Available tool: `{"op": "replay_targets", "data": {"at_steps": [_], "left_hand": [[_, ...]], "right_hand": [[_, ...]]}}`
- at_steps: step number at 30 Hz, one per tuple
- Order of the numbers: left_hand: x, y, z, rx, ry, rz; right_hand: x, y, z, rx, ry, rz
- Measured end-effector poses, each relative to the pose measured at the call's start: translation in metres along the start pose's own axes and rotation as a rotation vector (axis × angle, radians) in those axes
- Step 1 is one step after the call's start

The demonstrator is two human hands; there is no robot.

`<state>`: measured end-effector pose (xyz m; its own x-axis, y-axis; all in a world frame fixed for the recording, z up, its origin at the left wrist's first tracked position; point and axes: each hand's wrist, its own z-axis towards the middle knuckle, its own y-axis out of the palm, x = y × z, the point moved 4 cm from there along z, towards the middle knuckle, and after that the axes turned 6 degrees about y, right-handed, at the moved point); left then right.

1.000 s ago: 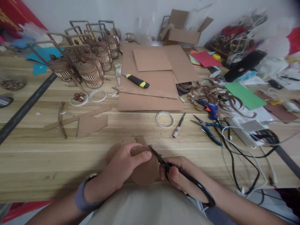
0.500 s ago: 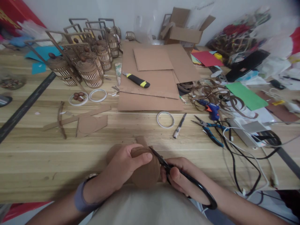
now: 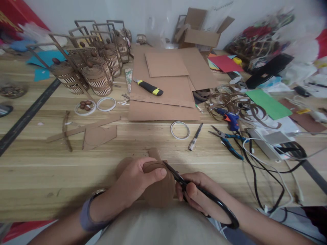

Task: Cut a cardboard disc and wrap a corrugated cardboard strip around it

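My left hand [image 3: 139, 182] is closed on a piece of brown cardboard [image 3: 159, 190] with a rounded outline, the thumb lying on top. Black-handled scissors [image 3: 217, 201] are gripped in my right hand [image 3: 199, 190]; their blades meet the cardboard's upper right edge, beside my left thumb. Part of the cardboard is hidden under my left hand. A narrow cardboard strip [image 3: 154, 153] pokes out just beyond it. Farther off lie a white ring [image 3: 180, 130] and a pen [image 3: 196, 137].
Several woven lanterns [image 3: 97, 80] stand at the back left. A utility knife [image 3: 148, 87] rests on stacked cardboard sheets [image 3: 163, 112]. To the right are pliers [image 3: 227, 141], a blue glue gun [image 3: 231, 120], coiled brown strips [image 3: 255, 109], a power strip [image 3: 272, 144] and cables. Cardboard offcuts [image 3: 108, 136] lie left.
The scissor handles have spread slightly, the lower right loop moving a little outward. The cardboard has shifted slightly in my left hand. Everything else looks the same.
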<state>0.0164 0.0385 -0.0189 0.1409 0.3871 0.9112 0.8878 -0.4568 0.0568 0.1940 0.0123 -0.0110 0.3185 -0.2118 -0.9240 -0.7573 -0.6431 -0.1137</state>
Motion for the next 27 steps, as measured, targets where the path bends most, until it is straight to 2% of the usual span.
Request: {"op": "replay_targets", "data": {"at_steps": [7, 19, 21, 24, 27], "left_hand": [[-0.0014, -0.0013, -0.0006, 0.001, -0.016, -0.030], [0.0002, -0.0026, 0.0026, -0.021, -0.024, -0.025], [-0.0004, -0.0030, 0.0034, 0.021, -0.051, -0.081], [-0.0029, -0.0010, 0.0045, 0.089, -0.069, -0.287], [-0.0062, 0.0037, 0.0052, 0.104, -0.066, -0.441]], "right_hand": [[0.0066, -0.0002, -0.0006, -0.005, 0.003, -0.024], [0.0004, -0.0003, -0.0016, 0.000, 0.071, -0.017], [0.0012, -0.0003, -0.0007, 0.016, 0.071, -0.008], [0.0007, -0.0029, 0.0024, 0.116, 0.030, -0.068], [0.0019, -0.0034, 0.0056, 0.177, 0.029, -0.166]]}}
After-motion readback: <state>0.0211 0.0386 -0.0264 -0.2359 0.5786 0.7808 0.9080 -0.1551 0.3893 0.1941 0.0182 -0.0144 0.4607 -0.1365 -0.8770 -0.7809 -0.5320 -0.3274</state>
